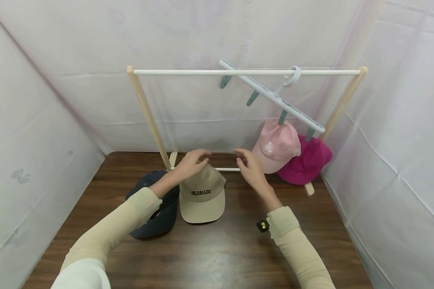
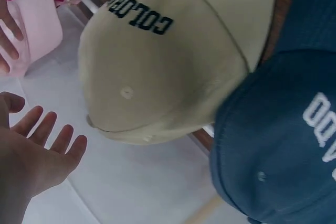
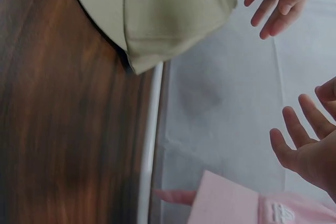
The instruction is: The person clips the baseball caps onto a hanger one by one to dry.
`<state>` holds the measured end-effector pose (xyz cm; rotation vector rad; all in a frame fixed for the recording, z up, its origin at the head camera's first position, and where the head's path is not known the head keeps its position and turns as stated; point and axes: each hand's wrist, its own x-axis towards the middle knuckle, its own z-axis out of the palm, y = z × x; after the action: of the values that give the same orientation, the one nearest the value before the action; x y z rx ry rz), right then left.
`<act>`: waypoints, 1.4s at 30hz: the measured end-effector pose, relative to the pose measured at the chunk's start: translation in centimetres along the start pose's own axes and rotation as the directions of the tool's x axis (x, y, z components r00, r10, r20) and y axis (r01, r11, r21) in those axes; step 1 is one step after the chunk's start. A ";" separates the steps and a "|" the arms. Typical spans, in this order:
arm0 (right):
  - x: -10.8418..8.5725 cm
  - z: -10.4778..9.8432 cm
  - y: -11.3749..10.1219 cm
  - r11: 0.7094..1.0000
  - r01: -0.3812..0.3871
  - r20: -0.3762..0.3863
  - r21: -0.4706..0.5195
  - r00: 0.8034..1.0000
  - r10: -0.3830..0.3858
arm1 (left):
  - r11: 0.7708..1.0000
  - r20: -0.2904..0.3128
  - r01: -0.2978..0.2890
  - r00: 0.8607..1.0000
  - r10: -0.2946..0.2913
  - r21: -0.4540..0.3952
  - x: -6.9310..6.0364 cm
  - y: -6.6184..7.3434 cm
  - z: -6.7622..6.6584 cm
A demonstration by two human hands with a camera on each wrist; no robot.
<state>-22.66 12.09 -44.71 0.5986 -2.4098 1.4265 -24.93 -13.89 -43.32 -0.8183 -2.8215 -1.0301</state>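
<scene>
Over the top of a beige cap (image 1: 201,198) lettered COLORADO, my left hand (image 1: 191,163) hovers with fingers relaxed and holds nothing. The left wrist view shows that hand (image 2: 42,153) apart from the beige cap (image 2: 157,61). My right hand (image 1: 251,166) is raised beside a pink cap (image 1: 276,144), its fingers loosely bent around nothing. A pale blue hanger (image 1: 271,96) hooks on the rack's white top bar, tilted down to the right. Its clips hold the pink cap and a magenta cap (image 1: 307,160); two clips toward the left hold nothing.
A navy cap (image 1: 157,224) lies left of the beige one, partly behind my left forearm. The wooden rack's posts (image 1: 150,116) and low white bar (image 1: 228,169) stand at the back of the brown table (image 1: 217,257). White sheeting (image 1: 188,36) encloses the sides and back.
</scene>
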 end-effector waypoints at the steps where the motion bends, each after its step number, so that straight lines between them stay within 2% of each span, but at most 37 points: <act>1: 0.0 0.3 0.0 1.000 -0.005 0.012 0.003 1.000 0.005 | 1.000 -0.004 0.010 1.000 -0.010 0.001 -0.1 -0.2 0.0; 5: 0.0 1.5 0.2 0.999 -0.033 0.054 -0.006 0.998 0.033 | 0.998 -0.014 0.060 0.998 -0.060 0.005 -0.7 -1.0 -0.1; 14: 0.6 4.9 1.3 0.992 -0.121 0.091 -0.032 0.988 0.124 | 0.992 -0.054 0.127 0.991 -0.126 0.008 -1.4 -2.5 -0.3; 21: 1.0 7.1 1.6 0.986 -0.168 0.167 -0.012 0.972 0.167 | 0.980 -0.068 0.197 0.978 -0.199 -0.035 -2.2 -4.8 -0.4; 24: 1.3 7.9 1.7 0.984 -0.177 0.184 -0.004 0.967 0.175 | 0.978 -0.074 0.208 0.975 -0.209 -0.030 -2.4 -5.6 -0.4; 28: 1.8 8.8 1.9 0.978 -0.210 0.207 0.003 0.957 0.205 | 0.977 -0.075 0.210 0.975 -0.211 -0.024 -2.4 -6.0 -0.3; 36: 2.5 9.8 2.2 0.964 -0.264 0.272 -0.024 0.926 0.261 | 0.972 -0.040 0.234 0.971 -0.235 -0.032 -2.5 -5.8 0.4; 42: 2.8 10.1 2.5 0.960 -0.278 0.337 -0.022 0.902 0.269 | 0.968 -0.020 0.248 0.968 -0.249 -0.031 -2.6 -6.0 0.9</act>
<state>-26.63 3.68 -50.22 0.5665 -2.8439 1.5762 -25.45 -18.47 -48.09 -0.4567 -2.9507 -1.1013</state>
